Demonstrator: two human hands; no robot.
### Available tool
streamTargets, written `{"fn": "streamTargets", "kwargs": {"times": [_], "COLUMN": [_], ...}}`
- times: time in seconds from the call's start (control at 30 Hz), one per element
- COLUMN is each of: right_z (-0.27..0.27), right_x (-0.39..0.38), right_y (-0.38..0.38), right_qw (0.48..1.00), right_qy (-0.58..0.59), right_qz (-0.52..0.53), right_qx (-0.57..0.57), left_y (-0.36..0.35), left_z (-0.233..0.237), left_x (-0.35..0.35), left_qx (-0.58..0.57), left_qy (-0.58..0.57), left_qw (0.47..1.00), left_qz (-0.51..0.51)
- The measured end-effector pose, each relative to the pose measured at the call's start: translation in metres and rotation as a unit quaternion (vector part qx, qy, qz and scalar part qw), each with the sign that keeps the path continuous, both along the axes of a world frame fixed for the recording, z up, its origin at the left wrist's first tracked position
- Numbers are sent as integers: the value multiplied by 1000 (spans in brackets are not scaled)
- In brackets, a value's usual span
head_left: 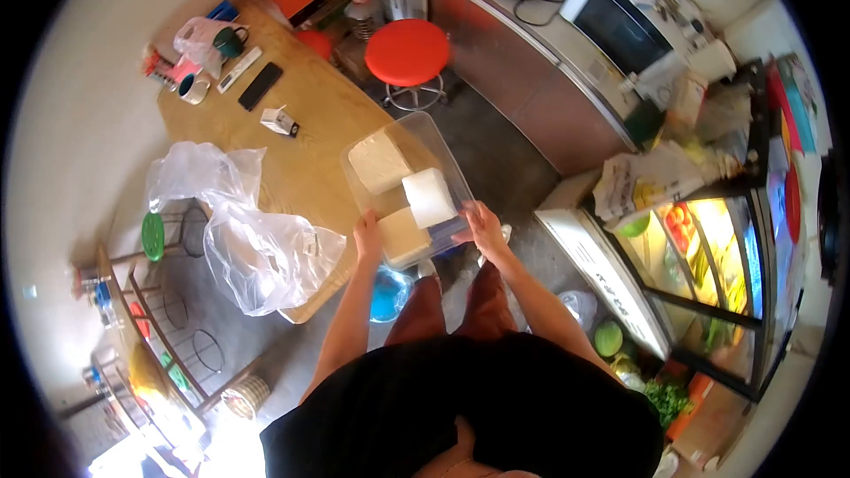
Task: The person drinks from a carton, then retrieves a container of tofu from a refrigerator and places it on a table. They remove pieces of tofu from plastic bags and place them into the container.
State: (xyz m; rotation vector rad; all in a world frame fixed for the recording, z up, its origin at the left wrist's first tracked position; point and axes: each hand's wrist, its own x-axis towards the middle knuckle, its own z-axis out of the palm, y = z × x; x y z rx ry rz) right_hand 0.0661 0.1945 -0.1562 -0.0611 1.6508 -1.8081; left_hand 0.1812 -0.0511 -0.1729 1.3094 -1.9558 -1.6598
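Observation:
In front of my body I hold a clear plastic container (428, 137), with its far end over the table's edge. My left hand (367, 235) grips its near left side, and my right hand (483, 227) is closed on the near right side. Inside lie two cream-coloured blocks (379, 162) that look like tofu and one whiter block (429, 197). The white block sits toward the right. My fingers under the container are partly hidden.
On the wooden table (310, 155) are a crumpled clear plastic bag (266, 252), a small box (280, 121) and a black phone (260, 87). A red stool (407, 53) stands beyond. A lit display fridge (699, 248) is at right; a blue basin (388, 295) is below.

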Motion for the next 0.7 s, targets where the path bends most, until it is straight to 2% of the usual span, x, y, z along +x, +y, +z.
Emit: {"fn": "streamTargets", "kwargs": {"times": [0.07,0.13,0.27,0.33,0.4,0.47,0.53,0.7], "right_z": [17,31,51,64,76,94,104,134], "right_x": [8,16,42,54,65,73,83,112], "right_y": [14,27,53,67,84,101,118,169], "right_qw": [1000,1000,995,991,989,986,984,974], "right_qy": [5,13,10,8,41,56,68,85], "right_qz": [-10,-19,-89,-120,-133,-150,-164,-208], "right_qx": [-4,-11,-44,-54,-47,-38,-31,-4], "left_y": [8,18,38,53,60,79,100,148], "left_z": [3,7,45,73,69,89,111,127], "left_x": [0,-2,-8,-13,-14,-18,-17,-9], "left_qx": [28,72,140,278,298,319,472,535], "left_qy": [7,13,21,82,79,73,124,126], "left_qw": [999,997,989,956,947,938,863,817], "left_qz": [-15,19,-51,-50,-86,-117,-129,-171]}}
